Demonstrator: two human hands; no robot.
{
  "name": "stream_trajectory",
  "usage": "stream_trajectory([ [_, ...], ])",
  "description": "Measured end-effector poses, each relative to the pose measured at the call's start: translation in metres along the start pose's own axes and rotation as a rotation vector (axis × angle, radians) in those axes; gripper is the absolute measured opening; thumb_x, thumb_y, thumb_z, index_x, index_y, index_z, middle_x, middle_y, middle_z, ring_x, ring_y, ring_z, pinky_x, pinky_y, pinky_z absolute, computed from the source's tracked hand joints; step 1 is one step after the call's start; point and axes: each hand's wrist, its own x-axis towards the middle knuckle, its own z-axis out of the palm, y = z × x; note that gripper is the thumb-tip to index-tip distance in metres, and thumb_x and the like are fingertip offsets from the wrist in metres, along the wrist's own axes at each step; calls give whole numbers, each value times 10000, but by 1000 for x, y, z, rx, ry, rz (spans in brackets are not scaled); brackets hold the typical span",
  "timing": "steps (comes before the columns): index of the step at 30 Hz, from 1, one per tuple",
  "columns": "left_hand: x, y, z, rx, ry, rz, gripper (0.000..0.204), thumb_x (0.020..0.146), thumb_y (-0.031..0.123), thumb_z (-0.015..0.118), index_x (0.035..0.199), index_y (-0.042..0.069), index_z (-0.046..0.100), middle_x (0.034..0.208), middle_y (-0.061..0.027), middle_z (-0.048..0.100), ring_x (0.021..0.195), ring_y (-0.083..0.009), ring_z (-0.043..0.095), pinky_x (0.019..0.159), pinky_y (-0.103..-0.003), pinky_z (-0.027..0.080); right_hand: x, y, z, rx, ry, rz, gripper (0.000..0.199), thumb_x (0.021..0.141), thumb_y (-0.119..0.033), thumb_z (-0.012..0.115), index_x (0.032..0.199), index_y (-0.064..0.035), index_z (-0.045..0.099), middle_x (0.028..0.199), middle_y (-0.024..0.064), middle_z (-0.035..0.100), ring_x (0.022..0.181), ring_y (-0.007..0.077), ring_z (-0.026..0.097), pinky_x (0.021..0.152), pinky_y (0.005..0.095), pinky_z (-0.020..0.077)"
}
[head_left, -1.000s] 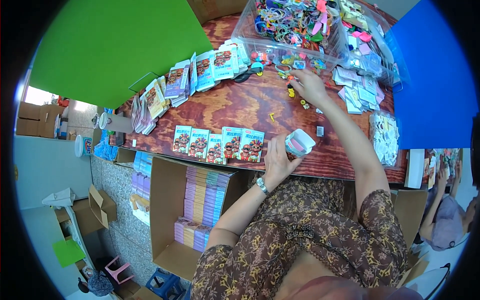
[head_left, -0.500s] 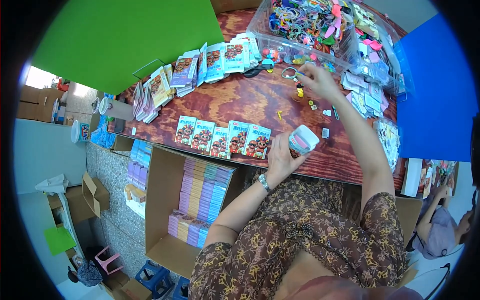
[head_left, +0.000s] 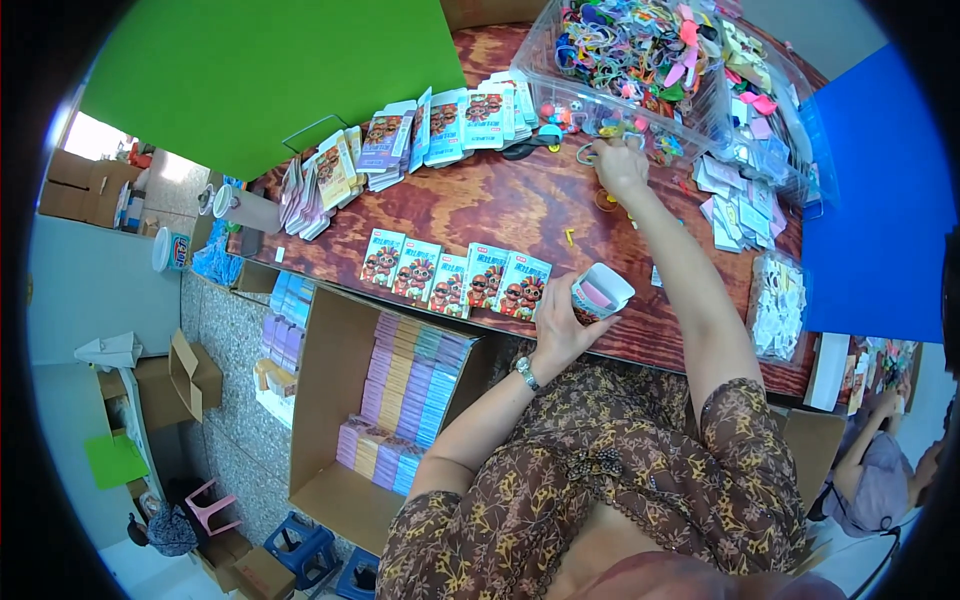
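My left hand [head_left: 563,328] is wrapped round a small open-topped carton [head_left: 603,292], tilted so that a pink piece shows inside its white walls. My right hand [head_left: 622,168] is stretched over the far part of the table, its fingers drawn together low over the small trinkets. What is between those fingertips, if anything, is hidden. Beside them lies a pale ring-shaped band [head_left: 586,154]. Nearer to me a small yellow trinket [head_left: 570,237] rests on the wood. Left of the carton, several printed cartons [head_left: 485,278] lie in a row along the front edge.
Clear plastic bins [head_left: 640,110] full of colourful bands and trinkets stand at the back right. Flat cartons [head_left: 440,125] fan out at the back left. Paper cards [head_left: 740,205] and a tray of white pieces [head_left: 777,305] lie right. A cardboard box [head_left: 330,400] of stacked packs stands below.
My right hand has come down toward the trinkets, its forearm shifting left in the picture. My left hand still holds the carton, whose open top now faces up more. The view has shifted slightly.
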Motion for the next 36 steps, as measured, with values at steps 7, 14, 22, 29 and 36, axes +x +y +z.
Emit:
stream_trajectory([
  [7, 0, -3, 3, 16, -25, -68, 806, 629, 255, 955, 1264, 0, 529, 1126, -172, 607, 1031, -355, 623, 874, -433, 522, -9, 14, -1, 170, 109, -223, 202, 882, -206, 672, 1077, -204, 727, 1026, 96, 707, 1084, 328, 616, 879, 451, 533],
  [14, 12, 2, -6, 50, -30, -146, 861, 613, 366, 953, 1262, 20, 505, 1126, -162, 620, 1028, -352, 642, 839, -435, 530, -79, -3, -156, 626, -54, -454, 239, 901, -121, 718, 1138, -126, 747, 990, 58, 733, 788, 161, 645, 683, 301, 506],
  [22, 15, 10, 0, -5, -93, -136, 877, 660, 324, 938, 1332, 14, 466, 1175, -190, 616, 1084, -349, 641, 903, -439, 526, -158, 4, -143, 667, -184, -638, 212, 848, -84, 741, 1058, -61, 720, 940, 115, 705, 846, 295, 690, 736, 400, 539],
  [29, 7, 10, 10, 84, -100, 1, 796, 680, 235, 892, 1325, 11, 483, 1162, -210, 588, 1066, -394, 573, 903, -485, 483, -173, 6, -152, 161, -333, -705, 202, 785, -104, 704, 985, -70, 714, 898, 157, 696, 847, 357, 710, 724, 472, 578],
  [36, 6, 11, 11, 24, -177, -24, 760, 684, 163, 832, 1335, -3, 476, 1166, -224, 590, 1092, -405, 570, 934, -483, 479, -192, 24, -124, -62, -230, -845, 172, 812, -133, 652, 968, -72, 691, 964, 78, 639, 926, 268, 654, 733, 407, 581],
])
